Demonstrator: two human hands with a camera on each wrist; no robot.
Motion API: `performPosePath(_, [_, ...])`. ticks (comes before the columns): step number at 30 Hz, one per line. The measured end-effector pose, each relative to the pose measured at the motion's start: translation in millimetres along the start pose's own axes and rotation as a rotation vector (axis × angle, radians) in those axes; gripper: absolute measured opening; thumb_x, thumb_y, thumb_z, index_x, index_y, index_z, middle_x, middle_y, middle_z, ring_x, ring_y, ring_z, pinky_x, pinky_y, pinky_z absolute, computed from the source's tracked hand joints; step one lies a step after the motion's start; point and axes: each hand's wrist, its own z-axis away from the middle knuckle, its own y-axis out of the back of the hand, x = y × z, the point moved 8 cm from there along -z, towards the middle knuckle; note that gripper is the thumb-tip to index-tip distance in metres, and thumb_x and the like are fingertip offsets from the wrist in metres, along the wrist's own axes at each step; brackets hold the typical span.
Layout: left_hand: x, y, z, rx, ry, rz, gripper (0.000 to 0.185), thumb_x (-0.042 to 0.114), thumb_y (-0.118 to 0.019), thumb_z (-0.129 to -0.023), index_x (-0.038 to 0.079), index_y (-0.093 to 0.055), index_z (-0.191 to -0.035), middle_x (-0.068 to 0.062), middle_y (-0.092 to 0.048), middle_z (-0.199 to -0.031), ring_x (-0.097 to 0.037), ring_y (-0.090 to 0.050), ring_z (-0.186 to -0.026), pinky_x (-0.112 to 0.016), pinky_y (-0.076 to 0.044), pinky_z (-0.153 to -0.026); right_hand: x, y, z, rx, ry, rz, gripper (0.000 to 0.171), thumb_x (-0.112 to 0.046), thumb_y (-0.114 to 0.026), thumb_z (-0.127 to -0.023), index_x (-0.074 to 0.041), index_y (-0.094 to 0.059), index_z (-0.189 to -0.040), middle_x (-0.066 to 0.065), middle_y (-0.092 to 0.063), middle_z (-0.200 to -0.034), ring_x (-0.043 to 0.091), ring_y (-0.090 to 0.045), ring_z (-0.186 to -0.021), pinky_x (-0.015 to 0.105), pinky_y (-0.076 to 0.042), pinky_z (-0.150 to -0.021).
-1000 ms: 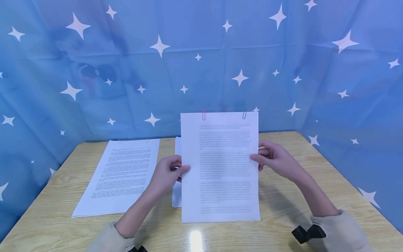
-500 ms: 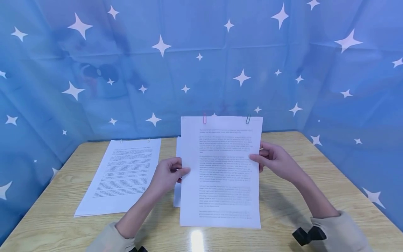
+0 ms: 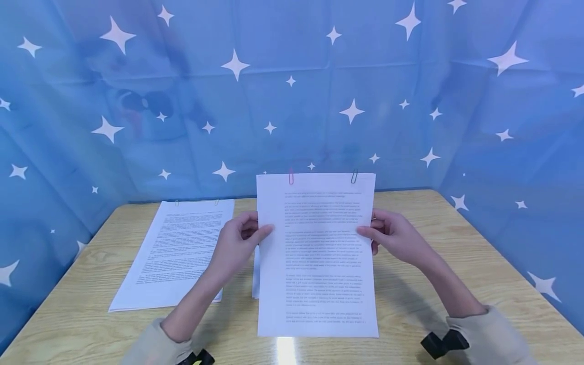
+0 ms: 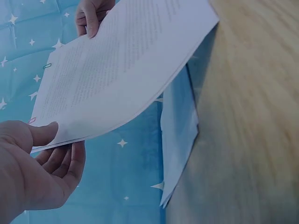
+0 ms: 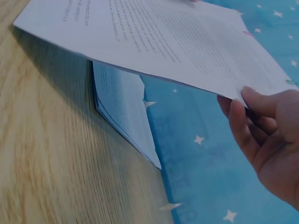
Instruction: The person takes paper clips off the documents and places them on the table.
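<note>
White printed sheets, pale wood desk, blue starred cloth.
My clipped white paper bundle (image 3: 316, 253) carries fine black text in blocks; one pink paperclip (image 3: 291, 177) and one dark blue-grey paperclip (image 3: 354, 176) sit on its top edge. The second white printed stack (image 3: 175, 251) shows the same dense black lines. The light yellow-tan wooden table (image 3: 456, 253) has darker grain streaks. The blue fabric backdrop (image 3: 292, 91) is sky blue with scattered white four-point stars, big and small. My beige sleeve cuffs (image 3: 483, 334) are plain, with a black strap (image 3: 444, 342).
</note>
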Motion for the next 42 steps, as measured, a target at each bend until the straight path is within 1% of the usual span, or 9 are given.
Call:
performPosePath(5, [16.1,6.2,-3.1,0.044,-0.083,0.006,0.026,0.017,-0.074,-0.094,0.003,-0.069,-0.116,-0.009,-0.071,-0.099,-0.02,-0.067,-0.089,-0.028,-0.055,-0.079,0.2,-4.1,0.5,-0.017,0.0,-0.009,0.027,-0.005,-0.062,-0.1,0.004,-0.059,-0.125,0.012,-0.075,-0.095,0.024,-0.062,-0.057,0.031,-0.053,-0.05])
performPosePath(11, [33.8,11.0,-7.0,0.099,-0.152,0.026,0.029,0.014,-0.074,-0.094,0.002,-0.066,-0.119,-0.01,-0.071,-0.105,-0.02,-0.067,-0.093,-0.026,-0.055,-0.079,2.9,-9.1,-0.4,-0.04,-0.004,-0.001,0.026,-0.006,-0.062,-0.101,0.002,-0.06,-0.126,0.009,-0.075,-0.095,0.025,-0.062,-0.057,0.032,-0.053,-0.05])
performPosePath(20, [54.9,10.8,-10.2,0.153,-0.223,0.011,0.032,0.013,-0.074,-0.094,0.005,-0.066,-0.123,-0.01,-0.07,-0.106,-0.021,-0.064,-0.081,-0.025,-0.051,-0.065,2.3,-14.1,-0.3,-0.055,-0.03,0.005,0.027,-0.007,-0.063,-0.1,0.001,-0.06,-0.126,0.009,-0.075,-0.095,0.027,-0.063,-0.059,0.031,-0.054,-0.052])
performPosePath(22, [59.4,10.8,-10.7,0.16,-0.248,0.004,0.031,0.013,-0.074,-0.094,0.006,-0.067,-0.123,-0.008,-0.07,-0.11,-0.019,-0.063,-0.083,-0.025,-0.05,-0.065,1.2,-14.3,-0.4,-0.054,-0.025,0.013,0.026,-0.006,-0.063,-0.1,0.001,-0.06,-0.125,0.008,-0.075,-0.094,0.026,-0.062,-0.059,0.031,-0.054,-0.052])
performPosePath(25, [65.9,11.2,-11.3,0.164,-0.282,0.0,0.028,0.014,-0.072,-0.095,0.008,-0.07,-0.123,-0.005,-0.071,-0.116,-0.015,-0.064,-0.095,-0.026,-0.05,-0.072,-0.4,-14.5,-0.6,-0.052,-0.021,0.019,0.024,-0.006,-0.063,-0.1,0.001,-0.061,-0.123,0.008,-0.075,-0.093,0.027,-0.061,-0.058,0.031,-0.053,-0.052])
performPosePath(28, [70.1,11.6,-12.4,0.165,-0.299,0.003,0.025,0.014,-0.07,-0.097,0.008,-0.072,-0.121,-0.004,-0.072,-0.117,-0.013,-0.064,-0.109,-0.029,-0.05,-0.085,-2.7,-14.9,-0.9,-0.052,-0.015,0.03,0.022,-0.006,-0.063,-0.1,0.002,-0.061,-0.121,0.007,-0.075,-0.093,0.028,-0.06,-0.057,0.03,-0.053,-0.051])
performPosePath(32, [72.5,11.0,-13.5,0.15,-0.297,0.008,0.02,0.013,-0.07,-0.097,0.006,-0.075,-0.114,-0.003,-0.073,-0.114,-0.013,-0.062,-0.115,-0.034,-0.046,-0.098,-5.2,-15.4,-1.0,-0.05,-0.009,0.036,0.021,-0.006,-0.063,-0.1,0.002,-0.062,-0.12,0.007,-0.075,-0.092,0.028,-0.06,-0.056,0.03,-0.053,-0.051])
performPosePath(36, [73.6,10.6,-13.0,0.132,-0.29,0.001,0.015,0.014,-0.071,-0.096,0.008,-0.078,-0.108,-0.002,-0.074,-0.11,-0.012,-0.062,-0.114,-0.035,-0.045,-0.099,-6.1,-15.4,-0.3,-0.046,-0.007,0.037,0.021,-0.005,-0.063,-0.1,0.002,-0.062,-0.119,0.007,-0.074,-0.092,0.03,-0.06,-0.056,0.03,-0.053,-0.051])
performPosePath(42, [74.0,10.6,-12.4,0.111,-0.309,0.008,0.014,0.018,-0.074,-0.094,0.01,-0.078,-0.105,-0.001,-0.074,-0.104,-0.011,-0.064,-0.108,-0.032,-0.048,-0.092,-8.0,-15.1,0.4,-0.047,-0.009,0.047,0.021,-0.005,-0.063,-0.1,0.002,-0.061,-0.12,0.007,-0.074,-0.092,0.032,-0.06,-0.057,0.031,-0.053,-0.051])
